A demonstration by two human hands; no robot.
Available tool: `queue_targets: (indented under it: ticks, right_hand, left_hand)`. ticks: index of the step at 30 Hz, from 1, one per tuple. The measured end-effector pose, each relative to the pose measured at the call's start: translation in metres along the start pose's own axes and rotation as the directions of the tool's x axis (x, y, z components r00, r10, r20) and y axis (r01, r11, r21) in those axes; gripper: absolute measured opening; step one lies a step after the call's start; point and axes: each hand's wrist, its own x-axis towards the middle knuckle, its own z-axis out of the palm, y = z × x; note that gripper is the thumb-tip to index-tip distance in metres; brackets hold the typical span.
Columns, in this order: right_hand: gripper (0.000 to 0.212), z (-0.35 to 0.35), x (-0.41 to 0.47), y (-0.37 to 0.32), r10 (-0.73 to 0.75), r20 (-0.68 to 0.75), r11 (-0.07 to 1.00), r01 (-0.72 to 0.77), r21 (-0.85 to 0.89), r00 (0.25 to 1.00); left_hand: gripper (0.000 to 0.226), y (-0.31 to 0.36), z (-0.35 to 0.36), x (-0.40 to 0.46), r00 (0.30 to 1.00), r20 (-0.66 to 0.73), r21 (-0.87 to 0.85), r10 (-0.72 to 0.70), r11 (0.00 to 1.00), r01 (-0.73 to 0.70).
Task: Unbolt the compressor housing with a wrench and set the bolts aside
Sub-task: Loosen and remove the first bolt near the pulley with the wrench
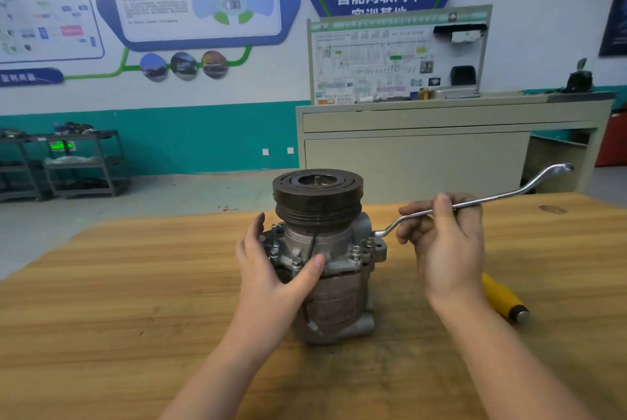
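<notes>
A: How far along is the unbolting judged to be?

B: Early, it seems. The compressor (325, 260) is stood upright near the middle of the wooden worktop (135, 284), pulley (318, 197) uppermost. Several bolts (356, 251) are seen seated around the housing flange, on the near face and on both sides. No loose bolt is seen set aside on the worktop, so nothing can be counted as removed.

A: Is the wrench applied?

B: The offset ring wrench (481, 201) is held with its near end brought against the right rear of the flange. Whether that end is seated on a bolt head cannot be told; the spot is partly hidden by the housing.

A: And the hands?

B: The compressor is steadied by the left hand (271, 280), with the thumb laid across the front of the body and the fingers (252, 233) wrapped round the left side. The wrench shank is pinched by the right hand (448, 250), thumb on top and fingers curled beneath.

A: What is left?

B: By this view, every visible bolt is yet to be loosened, withdrawn and placed aside.

A: Anything else nearby?

B: A yellow-handled tool (505, 299) is lain on the worktop just right of the right wrist, untouched.
</notes>
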Motion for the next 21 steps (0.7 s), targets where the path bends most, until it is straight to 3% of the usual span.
queue_targets:
  ticks: [4,7,9,14,16,18,21]
  right_hand:
    - [0.021,0.004,-0.018,-0.004,-0.231,0.112,0.957,0.246,-0.152,0.966]
    - [0.020,0.006,-0.026,-0.005,-0.421,0.223,0.834,0.472,-0.286,0.879]
    - [0.013,0.007,-0.032,-0.003,-0.485,0.319,0.745,0.576,-0.336,0.814]
    - [0.025,0.007,-0.036,0.001,-0.578,0.465,0.562,0.740,-0.369,0.671]
    - [0.028,0.007,-0.036,0.001,-0.575,0.395,0.615,0.697,-0.370,0.717]
    - [0.016,0.008,-0.035,-0.002,-0.558,0.290,0.719,0.628,-0.299,0.777]
    - [0.014,0.007,-0.029,-0.004,-0.581,0.226,0.751,0.622,-0.221,0.782]
  left_hand:
    - [0.114,-0.001,-0.001,0.000,1.000,0.011,0.009,-0.003,1.000,0.003]
    - [0.113,-0.002,0.000,0.001,1.000,0.003,0.018,0.005,1.000,-0.005]
    - [0.112,-0.002,0.000,0.001,1.000,-0.010,0.030,0.018,0.999,-0.018]
    - [0.111,0.000,0.000,0.001,0.999,-0.012,0.045,0.033,0.998,-0.032]
    - [0.112,0.001,0.000,0.001,0.999,-0.014,0.045,0.034,0.998,-0.033]
    - [0.111,0.000,-0.001,0.000,1.000,-0.008,0.040,0.026,0.999,-0.026]
    - [0.112,-0.001,-0.002,0.000,1.000,0.007,0.035,0.015,0.999,-0.015]
